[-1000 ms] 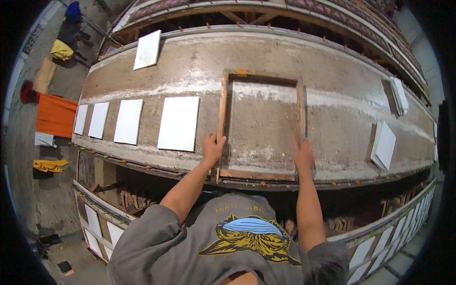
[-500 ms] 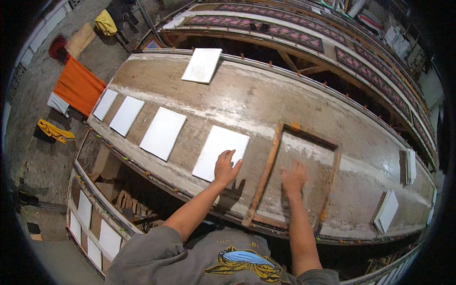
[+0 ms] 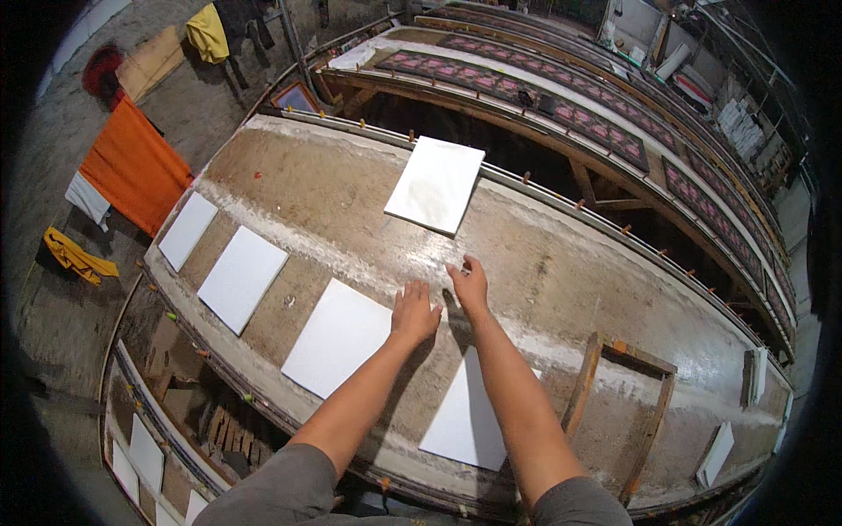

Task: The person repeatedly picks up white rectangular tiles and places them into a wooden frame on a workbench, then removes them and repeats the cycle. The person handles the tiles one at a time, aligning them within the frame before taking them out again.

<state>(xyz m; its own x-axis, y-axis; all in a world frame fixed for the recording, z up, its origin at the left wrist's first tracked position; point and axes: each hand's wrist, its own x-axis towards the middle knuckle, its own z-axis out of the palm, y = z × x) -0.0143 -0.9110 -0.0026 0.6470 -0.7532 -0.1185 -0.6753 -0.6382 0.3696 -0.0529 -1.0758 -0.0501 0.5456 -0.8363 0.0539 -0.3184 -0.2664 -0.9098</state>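
Both my hands reach over the middle of a long, stained table (image 3: 324, 206). My left hand (image 3: 415, 313) is open, fingers stretched forward, beside the right corner of a white rectangular panel (image 3: 333, 342). A little farther off, my right hand (image 3: 469, 285) holds nothing, its thumb and bent fingers apart. Beyond them another white panel (image 3: 436, 180), with a faint grey smudge, lies against the table's far rail. My right forearm crosses above a nearer white panel (image 3: 460, 421) and hides part of it. To the right, a worn wooden frame (image 3: 583, 386) rests on the table.
Two more white panels (image 3: 241, 276) (image 3: 188, 231) lie toward the left end. Upright stacks of panels (image 3: 756, 377) (image 3: 716, 456) stand at the right end. Behind is a table with dark pink-patterned strips (image 3: 491, 79). An orange cloth (image 3: 136, 171) hangs at left.
My view has moved toward the far side of the table. My right hand has left the wooden frame, and my left hand the near panel; both now reach farther across, close together.
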